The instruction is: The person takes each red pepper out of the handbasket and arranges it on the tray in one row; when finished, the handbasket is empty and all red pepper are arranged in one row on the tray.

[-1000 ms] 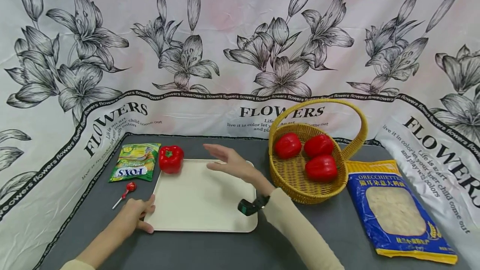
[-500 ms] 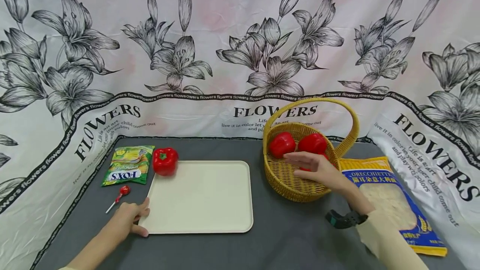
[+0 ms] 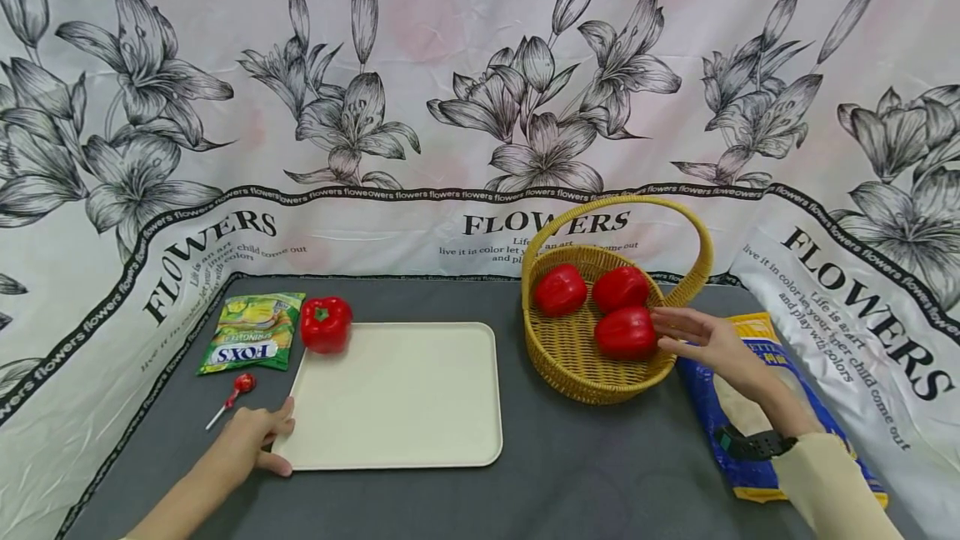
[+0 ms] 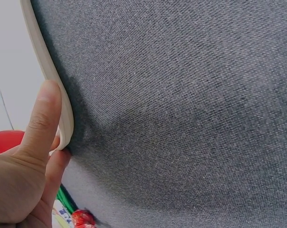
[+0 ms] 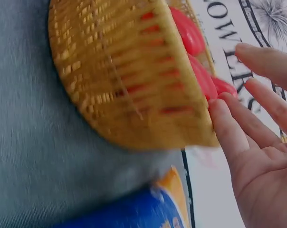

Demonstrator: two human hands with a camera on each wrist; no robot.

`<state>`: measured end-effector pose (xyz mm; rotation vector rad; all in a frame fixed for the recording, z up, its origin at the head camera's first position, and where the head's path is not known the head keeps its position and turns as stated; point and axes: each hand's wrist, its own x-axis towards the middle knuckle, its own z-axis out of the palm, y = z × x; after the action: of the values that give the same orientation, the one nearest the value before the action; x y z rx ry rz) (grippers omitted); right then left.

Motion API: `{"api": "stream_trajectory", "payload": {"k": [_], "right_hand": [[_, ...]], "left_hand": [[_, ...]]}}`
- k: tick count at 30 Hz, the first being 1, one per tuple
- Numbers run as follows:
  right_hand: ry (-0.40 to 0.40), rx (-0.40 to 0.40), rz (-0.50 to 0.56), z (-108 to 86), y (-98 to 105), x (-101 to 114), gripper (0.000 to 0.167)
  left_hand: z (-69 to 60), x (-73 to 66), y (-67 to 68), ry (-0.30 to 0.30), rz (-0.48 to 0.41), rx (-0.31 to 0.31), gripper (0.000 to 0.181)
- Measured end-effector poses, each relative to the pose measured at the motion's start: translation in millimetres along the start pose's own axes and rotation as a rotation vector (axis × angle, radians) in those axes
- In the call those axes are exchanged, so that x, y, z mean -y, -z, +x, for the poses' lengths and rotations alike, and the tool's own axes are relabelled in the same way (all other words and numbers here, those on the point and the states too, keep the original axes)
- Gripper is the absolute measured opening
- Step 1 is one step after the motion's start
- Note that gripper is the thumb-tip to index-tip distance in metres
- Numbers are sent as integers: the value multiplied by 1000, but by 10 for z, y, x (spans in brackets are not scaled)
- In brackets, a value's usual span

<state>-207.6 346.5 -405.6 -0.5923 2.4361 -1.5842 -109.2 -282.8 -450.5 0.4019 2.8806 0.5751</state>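
My left hand (image 3: 251, 440) holds the near-left corner of a cream tray (image 3: 397, 394), its thumb on the front rim and its fingers at the left side; the left wrist view shows the thumb (image 4: 43, 116) against the rim. A red bell pepper (image 3: 326, 325) with a green stem sits at the tray's far-left corner. My right hand (image 3: 712, 348), fingers extended, is at the right rim of a yellow wicker basket (image 3: 573, 377). Its fingertips are beside the nearest red pepper (image 3: 625, 334) of three inside; whether they touch it I cannot tell.
Left of the tray lie a green and yellow FOX'S candy bag (image 3: 255, 330) and a red lollipop (image 3: 242, 384). A blue and yellow orecchiette pasta bag (image 3: 716, 423) lies right of the basket, partly under the right forearm. Flowered cloth (image 3: 420, 107) rises behind the grey table.
My right hand has moved right from above the tray, across the basket, to the basket's right rim. My left hand stays at the tray corner. The head view has shifted slightly.
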Motion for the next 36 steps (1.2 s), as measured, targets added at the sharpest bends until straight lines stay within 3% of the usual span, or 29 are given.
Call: {"api": "stream_trajectory", "payload": {"k": [2,8,15,19,25,30,33,36], "right_hand": [[-2,45,34,59,-64,-7,52],[32,170,137,299,-308,60,52],[117,130,7,465,-242,22,46],[92,127,-53,547,-196,-19,44],[-15,66,-125,602,-237,-24,52],[-174,10,-99,564,-330,53,65],[-312,32,2,557,-383,95,71],[-449,29,189,577,-439,129,78]], "left_hand": [[-8,5,0,-3,2,-1,67],[-26,22,-13,-32,-13,-12,74],[-28,42,-16,-53,-7,-29,74],[-33,55,-12,-74,-2,-47,75],[-17,35,-18,-70,-31,-32,65],[-11,40,-27,-64,-28,-38,66],[-6,46,-19,-64,-8,-41,67],[-4,47,-20,-54,-4,-34,66]]}}
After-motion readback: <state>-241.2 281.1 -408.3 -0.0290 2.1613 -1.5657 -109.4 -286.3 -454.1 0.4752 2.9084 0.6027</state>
